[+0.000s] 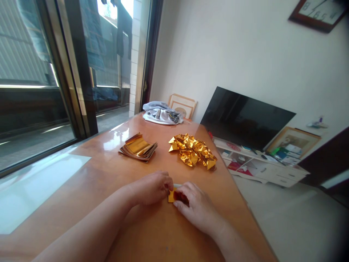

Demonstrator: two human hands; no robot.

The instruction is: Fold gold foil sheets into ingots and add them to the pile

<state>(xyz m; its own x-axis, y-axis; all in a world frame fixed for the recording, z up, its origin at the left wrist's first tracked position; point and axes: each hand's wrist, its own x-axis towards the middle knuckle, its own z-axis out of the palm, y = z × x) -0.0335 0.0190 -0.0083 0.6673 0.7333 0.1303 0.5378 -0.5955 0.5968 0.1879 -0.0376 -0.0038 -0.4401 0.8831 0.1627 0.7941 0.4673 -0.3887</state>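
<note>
A small piece of gold foil paper (171, 196), folded by the look of it, is on the wooden table (152, 229) between my two hands. My left hand (154, 188) has its curled fingers closed on the paper's left side. From the right, my right hand (195, 205) pinches the same piece with thumb and fingers, hiding much of it. Beyond my left hand lies a stack of gold foil sheets (139, 147), the top ones curling up. A heap of folded gold foil pieces (193, 151) sits beyond my right hand.
Light grey cloth (160, 112) is bundled at the table's far end, with a framed picture (182, 104) behind it. A large television (247, 118) stands on a white cabinet (272, 178) to the right. Glass doors (114, 72) line the left side.
</note>
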